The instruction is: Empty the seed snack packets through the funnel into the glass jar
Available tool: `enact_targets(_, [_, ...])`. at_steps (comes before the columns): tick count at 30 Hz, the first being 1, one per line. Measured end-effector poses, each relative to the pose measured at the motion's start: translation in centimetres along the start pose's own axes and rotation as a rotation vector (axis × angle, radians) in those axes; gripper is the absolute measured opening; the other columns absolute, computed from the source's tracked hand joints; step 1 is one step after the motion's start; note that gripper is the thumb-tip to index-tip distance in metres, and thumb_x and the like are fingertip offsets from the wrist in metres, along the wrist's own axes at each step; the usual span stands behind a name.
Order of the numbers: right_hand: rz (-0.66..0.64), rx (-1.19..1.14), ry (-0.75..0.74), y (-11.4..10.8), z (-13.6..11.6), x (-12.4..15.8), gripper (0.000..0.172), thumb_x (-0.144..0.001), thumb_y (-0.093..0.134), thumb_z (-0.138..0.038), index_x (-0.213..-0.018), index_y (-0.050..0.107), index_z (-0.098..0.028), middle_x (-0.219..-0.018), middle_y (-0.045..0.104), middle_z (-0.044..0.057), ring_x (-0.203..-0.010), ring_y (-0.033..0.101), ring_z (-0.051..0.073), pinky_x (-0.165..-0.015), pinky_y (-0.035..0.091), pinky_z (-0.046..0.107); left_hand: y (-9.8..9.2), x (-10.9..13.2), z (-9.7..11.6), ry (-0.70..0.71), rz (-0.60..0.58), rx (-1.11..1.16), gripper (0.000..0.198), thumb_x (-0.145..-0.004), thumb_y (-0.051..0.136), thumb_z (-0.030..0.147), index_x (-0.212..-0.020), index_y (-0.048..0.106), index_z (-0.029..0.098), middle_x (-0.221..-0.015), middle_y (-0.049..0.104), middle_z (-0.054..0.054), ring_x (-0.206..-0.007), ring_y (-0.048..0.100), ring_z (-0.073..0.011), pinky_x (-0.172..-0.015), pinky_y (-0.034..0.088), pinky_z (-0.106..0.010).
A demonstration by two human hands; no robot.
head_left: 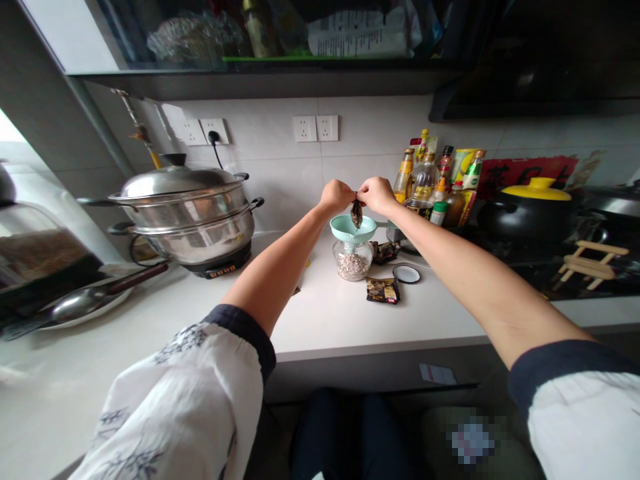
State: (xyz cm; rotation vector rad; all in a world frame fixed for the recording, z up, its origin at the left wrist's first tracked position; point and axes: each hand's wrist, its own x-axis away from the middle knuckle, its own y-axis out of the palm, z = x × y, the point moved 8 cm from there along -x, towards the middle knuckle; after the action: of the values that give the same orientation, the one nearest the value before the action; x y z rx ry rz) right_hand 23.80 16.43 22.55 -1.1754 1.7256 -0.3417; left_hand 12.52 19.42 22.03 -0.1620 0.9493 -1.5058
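Note:
My left hand (337, 196) and my right hand (376, 195) are closed in a pinch on the top of a small dark-and-gold sachet (357, 215). It hangs between them over a mint-green funnel (344, 230). The funnel rests in the mouth of a clear glass jar (353, 265), which holds pale, speckled small pieces. Beside the jar on the counter lies another black-and-gold sachet (383, 291), with more dark sachets (384, 252) behind it. A round lid (407, 274) lies flat to their right. What comes out of the hanging sachet, if anything, I cannot make out.
On the left stands a two-tier steel steamer (195, 230) on a hot plate, near a plate with a ladle (80, 303). Sauce bottles (425, 180) crowd the wall at right. Beyond them are a black pot (525, 217) and a small wooden stand (590, 263). A cabinet (280, 83) hangs above.

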Motion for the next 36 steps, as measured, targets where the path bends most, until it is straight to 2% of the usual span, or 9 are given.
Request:
enact_targets(5, [0.034,0.135,-0.048,-0.2,-0.9,0.3,0.018,-0.075,0.054,-0.018,-0.068,0.070,-0.015,-0.074,0.071,0.011,-0.080,0.063,0.022,-0.072,0.044,0.028,-0.3,0.4,1.0,0.094,0.065,-0.208,0.017,-0.069,0.058,0.018,-0.064,0.065,0.003,-0.059,0.059,-0.006,-0.070,0.047,-0.0126,-0.064,0.037,-0.021])
enact_targets(11, [0.050,0.173,-0.045,0.4,-0.9,0.6,0.015,-0.081,0.053,-0.016,-0.079,0.067,-0.017,-0.084,0.070,0.012,-0.094,0.062,0.026,-0.073,0.043,0.028,-0.1,0.8,1.4,0.151,0.070,-0.305,0.020,-0.072,0.054,0.019,-0.073,0.069,0.007,-0.073,0.066,-0.012,-0.076,0.052,-0.0152,-0.070,0.038,-0.025])
enact_targets(17, [0.039,0.177,-0.113,0.7,-1.5,1.1,0.021,-0.086,0.044,-0.005,-0.086,0.064,-0.013,-0.102,0.066,0.018,-0.106,0.057,0.027,-0.085,0.042,0.029,-0.1,0.9,1.9,0.165,0.044,-0.338,0.020,-0.073,0.053,0.018,-0.075,0.070,0.008,-0.079,0.066,-0.015,-0.084,0.057,-0.0198,-0.074,0.038,-0.027])
enact_targets(24, [0.070,0.071,-0.074,-0.4,-0.6,1.1,0.020,-0.089,0.048,-0.025,-0.079,0.064,-0.017,-0.090,0.070,0.012,-0.101,0.061,0.026,-0.083,0.044,0.029,-1.1,0.7,0.9,0.069,0.127,-0.256,0.017,-0.073,0.054,0.018,-0.074,0.069,0.010,-0.074,0.066,-0.014,-0.084,0.060,-0.0213,-0.071,0.039,-0.026])
enact_targets(26, [0.118,-0.017,-0.009,-0.9,0.4,1.4,0.026,-0.090,0.047,-0.033,-0.077,0.063,-0.017,-0.084,0.069,0.011,-0.095,0.063,0.024,-0.082,0.047,0.030,-1.6,0.5,0.4,0.024,0.168,-0.198,0.017,-0.074,0.055,0.021,-0.074,0.069,0.010,-0.073,0.066,-0.013,-0.083,0.061,-0.0210,-0.070,0.040,-0.026])
enact_targets(28, [0.119,-0.176,0.137,-0.7,2.2,1.6,0.030,-0.091,0.045,-0.039,-0.080,0.062,-0.017,-0.076,0.067,0.010,-0.084,0.066,0.022,-0.077,0.050,0.030,-1.9,0.3,0.0,-0.015,0.208,-0.134,0.020,-0.076,0.055,0.023,-0.074,0.069,0.010,-0.073,0.067,-0.013,-0.083,0.061,-0.0208,-0.069,0.040,-0.025])
enact_targets(32, [-0.023,-0.753,0.568,2.7,5.2,2.7,0.028,-0.093,0.044,-0.040,-0.100,0.057,-0.015,-0.070,0.063,0.006,-0.063,0.065,0.016,-0.062,0.056,0.028,-1.5,-0.5,-0.5,-0.027,0.242,0.047,0.027,-0.080,0.052,0.030,-0.076,0.070,0.011,-0.072,0.069,-0.010,-0.078,0.063,-0.0176,-0.066,0.041,-0.023])
enact_targets(34, [-0.095,-1.047,0.680,4.5,5.0,2.9,0.028,-0.092,0.046,-0.039,-0.106,0.054,-0.016,-0.073,0.064,0.005,-0.063,0.065,0.016,-0.059,0.057,0.028,-1.1,-0.8,-0.7,-0.023,0.259,0.130,0.028,-0.079,0.051,0.031,-0.077,0.070,0.011,-0.071,0.069,-0.009,-0.072,0.063,-0.0154,-0.064,0.042,-0.023])
enact_targets(36, [-0.123,-1.269,0.701,5.5,4.5,2.6,0.024,-0.092,0.049,-0.035,-0.107,0.055,-0.018,-0.075,0.065,0.004,-0.065,0.066,0.015,-0.060,0.058,0.027,-0.7,-0.9,-1.0,-0.016,0.260,0.183,0.028,-0.078,0.051,0.030,-0.076,0.071,0.011,-0.070,0.069,-0.007,-0.066,0.062,-0.0139,-0.063,0.043,-0.023])
